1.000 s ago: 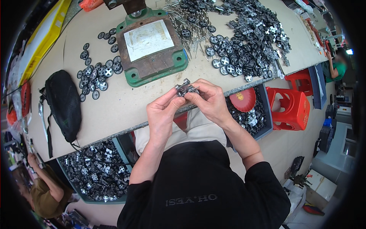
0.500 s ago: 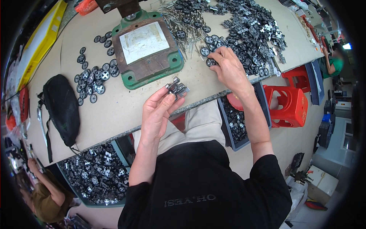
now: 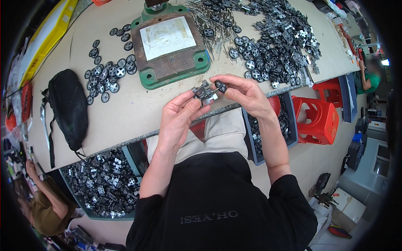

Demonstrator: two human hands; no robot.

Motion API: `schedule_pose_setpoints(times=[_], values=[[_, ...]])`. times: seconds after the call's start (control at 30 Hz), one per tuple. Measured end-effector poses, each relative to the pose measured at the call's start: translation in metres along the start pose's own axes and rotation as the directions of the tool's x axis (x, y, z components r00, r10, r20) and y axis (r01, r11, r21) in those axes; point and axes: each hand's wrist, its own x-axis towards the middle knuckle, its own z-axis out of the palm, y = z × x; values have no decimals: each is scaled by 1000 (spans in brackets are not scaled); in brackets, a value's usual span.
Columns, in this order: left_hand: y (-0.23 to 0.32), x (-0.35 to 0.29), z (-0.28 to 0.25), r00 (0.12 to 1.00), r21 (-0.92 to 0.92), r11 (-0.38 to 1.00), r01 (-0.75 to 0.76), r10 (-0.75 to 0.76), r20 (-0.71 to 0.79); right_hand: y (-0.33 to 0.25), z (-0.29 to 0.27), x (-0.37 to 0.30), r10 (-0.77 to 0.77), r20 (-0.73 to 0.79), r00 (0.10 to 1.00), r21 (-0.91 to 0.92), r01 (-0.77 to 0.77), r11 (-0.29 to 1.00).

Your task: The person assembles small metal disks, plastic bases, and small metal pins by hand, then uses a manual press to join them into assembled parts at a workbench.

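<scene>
The right hand (image 3: 247, 94) is back from the heap (image 3: 268, 63), pinching a wheel (image 3: 220, 86), so wheel and pin (image 3: 214, 90) now meet or nearly so; seating cannot be told. The left hand (image 3: 180, 117) grips the chassis (image 3: 204, 93) carrying the pin, above the table (image 3: 125, 121) near its edge.

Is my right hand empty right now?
No: the right hand pinches a black wheel between thumb and fingers, close beside the grey part held in the left hand.
</scene>
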Motion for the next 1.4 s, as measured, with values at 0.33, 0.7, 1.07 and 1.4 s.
schedule_pose_setpoints(times=[0.33,0.7,1.07,1.4], values=[[-6,-2,1,997,52,998,-18,22,-73,-9,1,-2,-94,-15,995,-285,85,955],[-7,-1,3,992,209,973,-97,110,-54,10,12,0,-5,-178,984,-59,-6,998],[36,4,5,972,797,558,-234,146,184,-14,20,5,-55,-79,995,-517,6,856],[65,27,4,991,638,761,-118,134,23,-27,15,41,-280,-18,960,-382,252,889]])
